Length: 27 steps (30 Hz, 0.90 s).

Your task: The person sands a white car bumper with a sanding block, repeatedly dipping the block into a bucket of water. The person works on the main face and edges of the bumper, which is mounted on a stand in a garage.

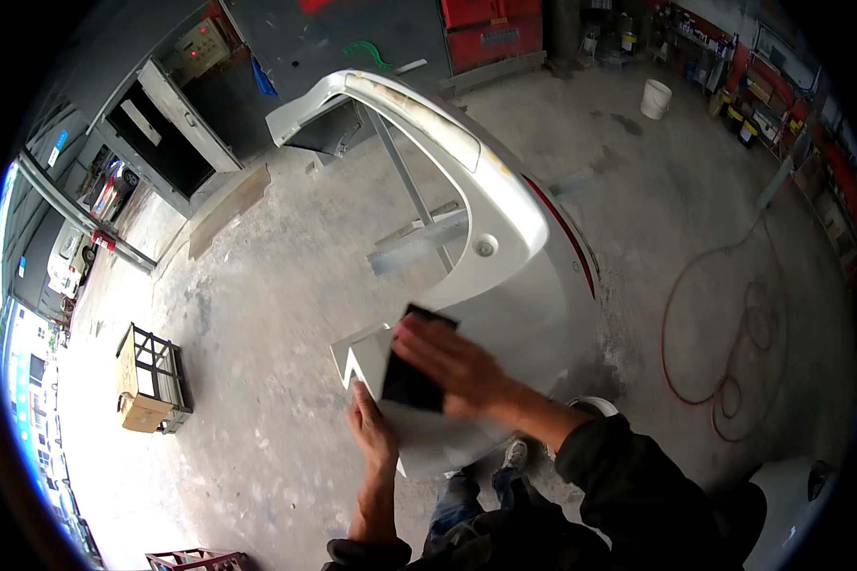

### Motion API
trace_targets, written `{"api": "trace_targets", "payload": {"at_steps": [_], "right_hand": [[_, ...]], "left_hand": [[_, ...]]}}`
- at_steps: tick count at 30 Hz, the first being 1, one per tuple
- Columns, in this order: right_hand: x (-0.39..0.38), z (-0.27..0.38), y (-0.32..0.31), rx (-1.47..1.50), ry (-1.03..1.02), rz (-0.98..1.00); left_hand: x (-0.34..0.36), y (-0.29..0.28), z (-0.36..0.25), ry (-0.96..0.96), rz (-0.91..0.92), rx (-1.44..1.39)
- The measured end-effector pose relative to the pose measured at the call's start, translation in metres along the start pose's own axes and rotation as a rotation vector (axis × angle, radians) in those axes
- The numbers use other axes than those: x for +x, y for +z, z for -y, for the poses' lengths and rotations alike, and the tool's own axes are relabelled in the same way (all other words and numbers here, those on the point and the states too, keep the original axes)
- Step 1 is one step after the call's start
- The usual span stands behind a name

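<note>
A white and grey car bumper [533,309] curves away from me across the middle, its near end in front of my body. My right hand [455,364] lies flat over a black sheet of sandpaper [409,385], pressing it against the bumper's near left part; the fingers point to the upper left and look slightly blurred. Just left of it, my left hand [373,433] grips the bumper's near left edge, with the thumb on the edge. The palm side of the right hand is hidden.
Beneath the bumper stands a metal support [400,167]. A bucket [595,407] is by my feet, partly hidden. A hose [671,352] loops over the floor at right. A crate with a cardboard box [146,413] stands at left, a white bucket [655,99] far right.
</note>
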State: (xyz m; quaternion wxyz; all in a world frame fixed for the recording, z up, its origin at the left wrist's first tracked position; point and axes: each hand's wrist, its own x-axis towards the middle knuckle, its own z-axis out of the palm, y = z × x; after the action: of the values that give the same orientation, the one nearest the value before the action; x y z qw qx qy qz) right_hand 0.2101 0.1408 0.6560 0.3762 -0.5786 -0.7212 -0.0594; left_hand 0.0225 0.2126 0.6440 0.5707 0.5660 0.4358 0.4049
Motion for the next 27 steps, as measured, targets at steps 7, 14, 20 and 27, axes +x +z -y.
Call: {"api": "trace_targets", "payload": {"at_steps": [7,14,20,27], "right_hand": [[-0.056,-0.056,-0.008,-0.251,0.555,-0.165],[-0.051,-0.025,-0.006,-0.034,0.229,-0.024],[-0.101,-0.126,-0.052,-0.269,0.317,-0.123],[-0.077,-0.045,0.011,-0.044,0.576,-0.336]], "left_hand": [[-0.001,-0.005,0.018,0.022,-0.084,0.194],[-0.003,0.012,0.006,0.015,-0.116,0.125],[-0.001,0.007,0.004,0.044,-0.081,0.148],[0.001,-0.007,0.028,0.28,-0.293,0.53]]}}
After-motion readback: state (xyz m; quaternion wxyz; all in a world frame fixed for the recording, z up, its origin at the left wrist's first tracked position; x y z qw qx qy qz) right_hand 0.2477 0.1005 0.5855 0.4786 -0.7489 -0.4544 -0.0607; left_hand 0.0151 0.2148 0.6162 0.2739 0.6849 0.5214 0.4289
